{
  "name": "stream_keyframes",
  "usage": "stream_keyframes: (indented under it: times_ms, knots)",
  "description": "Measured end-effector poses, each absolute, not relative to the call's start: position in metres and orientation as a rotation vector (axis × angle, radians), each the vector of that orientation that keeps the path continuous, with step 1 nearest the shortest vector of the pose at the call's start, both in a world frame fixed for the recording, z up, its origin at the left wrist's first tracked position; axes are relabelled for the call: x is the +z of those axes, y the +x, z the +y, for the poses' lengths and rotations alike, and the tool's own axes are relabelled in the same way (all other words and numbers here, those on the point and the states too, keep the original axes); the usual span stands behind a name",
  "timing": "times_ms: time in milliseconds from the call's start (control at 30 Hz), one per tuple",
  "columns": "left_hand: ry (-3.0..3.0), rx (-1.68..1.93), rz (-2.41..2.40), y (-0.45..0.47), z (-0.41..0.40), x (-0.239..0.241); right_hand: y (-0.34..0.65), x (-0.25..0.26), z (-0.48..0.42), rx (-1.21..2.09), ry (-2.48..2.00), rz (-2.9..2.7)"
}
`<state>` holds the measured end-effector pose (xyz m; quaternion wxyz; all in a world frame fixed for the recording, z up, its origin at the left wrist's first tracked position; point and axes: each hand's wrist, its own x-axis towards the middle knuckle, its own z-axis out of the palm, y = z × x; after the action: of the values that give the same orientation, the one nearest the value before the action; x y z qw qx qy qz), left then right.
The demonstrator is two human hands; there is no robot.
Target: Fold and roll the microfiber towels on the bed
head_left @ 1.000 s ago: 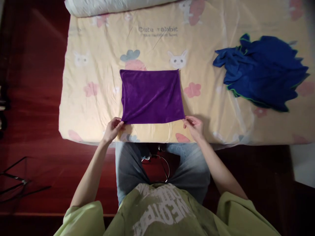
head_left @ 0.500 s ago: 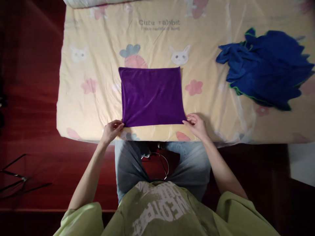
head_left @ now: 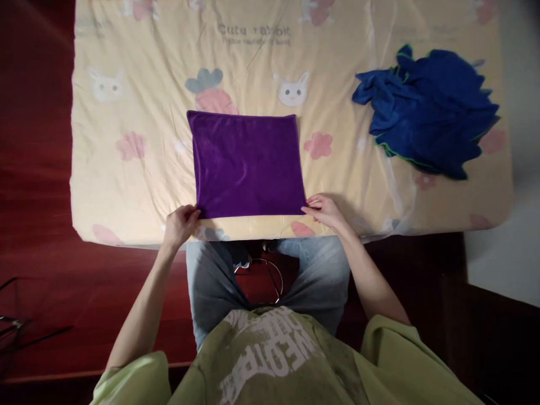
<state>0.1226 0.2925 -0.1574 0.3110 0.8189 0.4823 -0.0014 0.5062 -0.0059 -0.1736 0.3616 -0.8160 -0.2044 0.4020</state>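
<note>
A purple cloth (head_left: 247,163) lies flat as a rectangle on a yellow bedsheet (head_left: 139,185) printed with rabbits and flowers. My left hand (head_left: 179,224) pinches the cloth's near left corner, fingers closed on it. At the near right corner my right hand (head_left: 324,210) pinches the cloth the same way. Both hands rest low on the sheet near the bed's front edge.
A crumpled pile of blue cloths (head_left: 428,109) with green trim lies at the right of the bed. Dark red wooden floor (head_left: 37,270) runs along the left and front. My knees in jeans (head_left: 211,281) stand against the bed's front edge.
The view has shifted, so the bed and cloths sit further left in the picture. The cloth's near edge looks flatter and straighter. Both hands stay pinched on its near corners.
</note>
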Motion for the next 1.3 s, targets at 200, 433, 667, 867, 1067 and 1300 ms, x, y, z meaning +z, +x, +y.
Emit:
stream_keyframes:
  times_ms: [200,433,667,867,1067,1300]
  knots:
    - [2.517,0.184,1.227,0.184,0.268,-0.132,0.468,-0.139,0.048,0.322,-2.45,-1.065]
    - [2.546,0.224,0.727,0.305,0.289,-0.177,0.424,-0.171,0.175,0.41,-2.314,-1.609]
    - [2.47,0.309,1.025,0.271,0.329,-0.194,0.463,-0.19,0.14,0.328,-2.48,-1.442]
    - [2.471,0.268,1.103,0.286,0.358,-0.196,0.493,-0.19,0.173,0.24,-2.443,-1.515]
    - [2.463,0.269,1.133,0.317,0.412,-0.2,0.543,-0.199,0.232,0.206,-2.421,-1.454]
    - [2.384,0.433,1.217,0.334,0.471,-0.203,0.594,-0.214,0.251,0.235,-2.377,-1.205]
